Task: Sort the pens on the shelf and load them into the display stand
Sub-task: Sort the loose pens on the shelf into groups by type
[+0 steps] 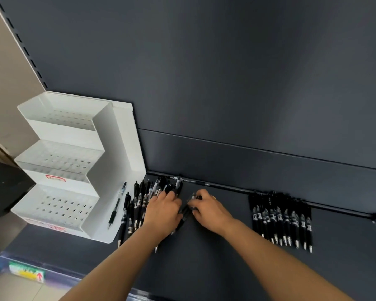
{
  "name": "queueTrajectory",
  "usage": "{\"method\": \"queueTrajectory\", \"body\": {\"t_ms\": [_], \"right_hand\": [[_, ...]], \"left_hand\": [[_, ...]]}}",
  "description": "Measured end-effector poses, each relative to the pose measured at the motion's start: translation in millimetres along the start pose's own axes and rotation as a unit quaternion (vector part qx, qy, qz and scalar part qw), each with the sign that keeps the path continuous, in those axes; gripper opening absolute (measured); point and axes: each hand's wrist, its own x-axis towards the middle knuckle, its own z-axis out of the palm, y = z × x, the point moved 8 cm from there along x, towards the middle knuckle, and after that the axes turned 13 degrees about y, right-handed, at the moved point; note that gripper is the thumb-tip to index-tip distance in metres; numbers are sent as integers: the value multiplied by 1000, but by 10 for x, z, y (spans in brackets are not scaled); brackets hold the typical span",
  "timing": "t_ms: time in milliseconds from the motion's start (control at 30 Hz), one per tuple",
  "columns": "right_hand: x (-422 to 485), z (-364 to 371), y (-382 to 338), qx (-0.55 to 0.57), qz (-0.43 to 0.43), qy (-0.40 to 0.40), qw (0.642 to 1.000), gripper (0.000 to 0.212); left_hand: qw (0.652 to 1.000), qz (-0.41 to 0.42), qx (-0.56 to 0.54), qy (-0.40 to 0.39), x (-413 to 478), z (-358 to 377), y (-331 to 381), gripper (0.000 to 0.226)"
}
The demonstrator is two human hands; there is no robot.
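L hand (163, 210): fingers spread flat on the loose pile (139, 205), pressing, not gripping afaict. R hand (208, 210): curled round a small bundle (183, 213) lying between your hands, tilted approx 1–7. The other pens run approx 12–6, tips toward you. Sorted row (281, 222) is at 3 o'clock of R hand, well apart, so R is nearer. Display stand (117, 153) is at 9–10 o'clock, just beside the pile, so L is nearer. Stand holes look empty, so prob still sorting and loading not begun.

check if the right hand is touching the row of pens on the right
Apart. The head view shows bare shelf between the right hand and the row of pens.
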Motion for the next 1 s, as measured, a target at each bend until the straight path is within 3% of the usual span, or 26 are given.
{"method": "queueTrajectory", "body": {"t_ms": [233,367,467,567,733,1000], "right_hand": [[-110,-99,157,10,27,20,999,34],[-162,-112,347,33,149,49,987,22],[-225,26,421,136,246,17,960,19],[-262,131,410,274,317,-3,908,20],[-313,208,286,426,366,-13,827,13],[-502,69,586,404,409,104,812,11]], "left_hand": [[998,10,33,-47,74,164,258,33],[994,-33,18,-102,102,263,261,36],[989,-63,-36,-131,91,351,303,33],[977,-96,-114,-151,70,412,320,37],[947,-128,-250,-158,79,504,335,32],[908,-106,-386,-128,179,332,682,25]]}}
